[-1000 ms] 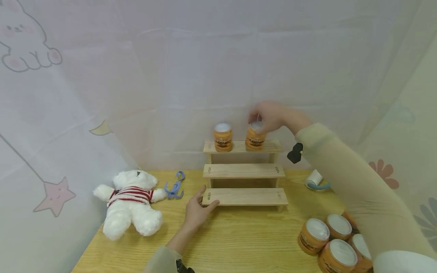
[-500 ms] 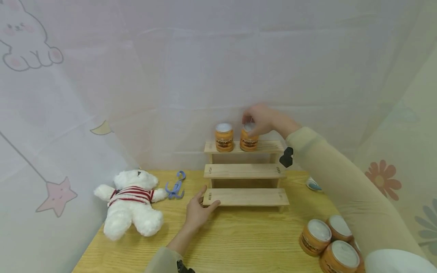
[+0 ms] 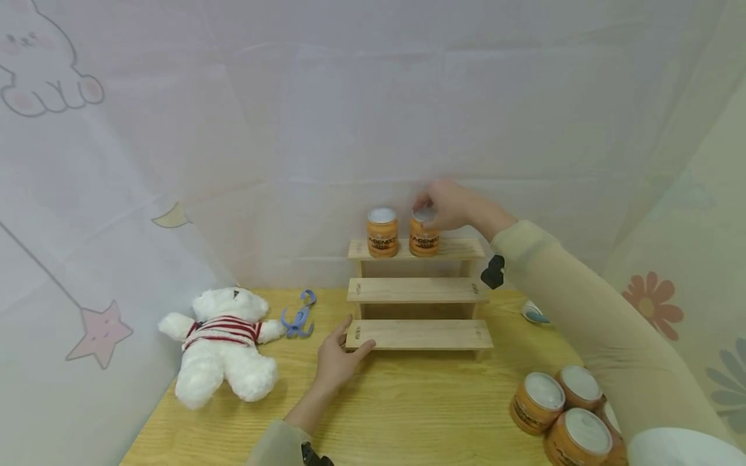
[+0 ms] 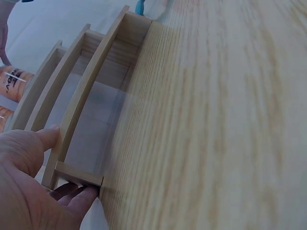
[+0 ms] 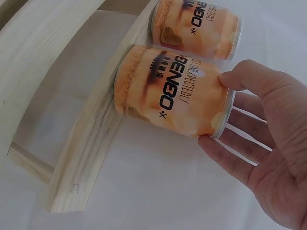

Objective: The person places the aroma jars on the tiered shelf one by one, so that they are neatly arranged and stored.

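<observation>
A three-step wooden shelf (image 3: 416, 290) stands on the table against the draped backdrop. On its top step are two orange cans with pale lids. My right hand (image 3: 449, 206) holds the right-hand can (image 3: 423, 241) near its lid, thumb on one side and fingers on the other; the right wrist view shows this can (image 5: 168, 93) with its base on the step. Close beside it stands the other can (image 3: 382, 234). My left hand (image 3: 336, 362) grips the left end of the lowest step, thumb on the front board (image 4: 81, 103) and fingers behind the end support, partly hidden.
Several more orange cans (image 3: 536, 402) cluster at the table's right, partly behind my right sleeve. A white teddy bear (image 3: 224, 349) in a striped sweater lies at the left, beside a blue-purple hook (image 3: 298, 320). A white and blue object (image 3: 533, 313) sits right of the shelf.
My right hand has moved the can leftward along the top step, nearer the other can, then stays almost still. The left hand keeps its hold on the shelf.
</observation>
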A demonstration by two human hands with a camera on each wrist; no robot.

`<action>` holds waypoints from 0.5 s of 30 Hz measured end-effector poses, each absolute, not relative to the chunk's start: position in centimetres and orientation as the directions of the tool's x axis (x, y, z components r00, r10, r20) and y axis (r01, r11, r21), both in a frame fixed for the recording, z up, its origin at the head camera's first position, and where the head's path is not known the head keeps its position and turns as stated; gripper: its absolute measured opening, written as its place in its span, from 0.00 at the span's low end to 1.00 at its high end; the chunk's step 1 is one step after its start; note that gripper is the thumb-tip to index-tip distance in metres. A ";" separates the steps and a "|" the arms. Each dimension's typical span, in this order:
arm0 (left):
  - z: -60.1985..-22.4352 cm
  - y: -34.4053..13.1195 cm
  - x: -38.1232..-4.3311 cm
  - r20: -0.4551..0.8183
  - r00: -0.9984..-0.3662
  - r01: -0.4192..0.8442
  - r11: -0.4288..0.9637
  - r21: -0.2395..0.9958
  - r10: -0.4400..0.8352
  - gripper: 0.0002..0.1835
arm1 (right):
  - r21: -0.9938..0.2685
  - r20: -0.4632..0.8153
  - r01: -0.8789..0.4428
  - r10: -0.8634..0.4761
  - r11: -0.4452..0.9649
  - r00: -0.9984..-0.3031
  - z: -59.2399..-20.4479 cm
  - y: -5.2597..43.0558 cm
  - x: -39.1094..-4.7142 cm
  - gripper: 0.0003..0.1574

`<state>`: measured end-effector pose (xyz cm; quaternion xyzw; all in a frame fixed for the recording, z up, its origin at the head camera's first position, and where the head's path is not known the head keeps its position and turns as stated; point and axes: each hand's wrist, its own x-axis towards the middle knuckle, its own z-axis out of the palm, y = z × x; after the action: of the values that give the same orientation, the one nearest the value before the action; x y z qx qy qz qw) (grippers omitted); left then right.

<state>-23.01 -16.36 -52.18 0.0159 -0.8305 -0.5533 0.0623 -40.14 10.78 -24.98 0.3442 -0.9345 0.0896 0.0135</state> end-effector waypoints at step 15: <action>-52.6 -16.6 -23.5 0.074 -0.993 0.032 0.392 0.919 -0.093 0.48 | -0.147 0.144 -0.647 -0.631 0.748 -0.762 -25.5 11.3 -39.8 0.20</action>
<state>-23.50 -16.62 -52.55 0.0184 -0.8324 -0.5509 0.0569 -39.76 11.34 -25.48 0.3421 -0.9339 0.0943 0.0427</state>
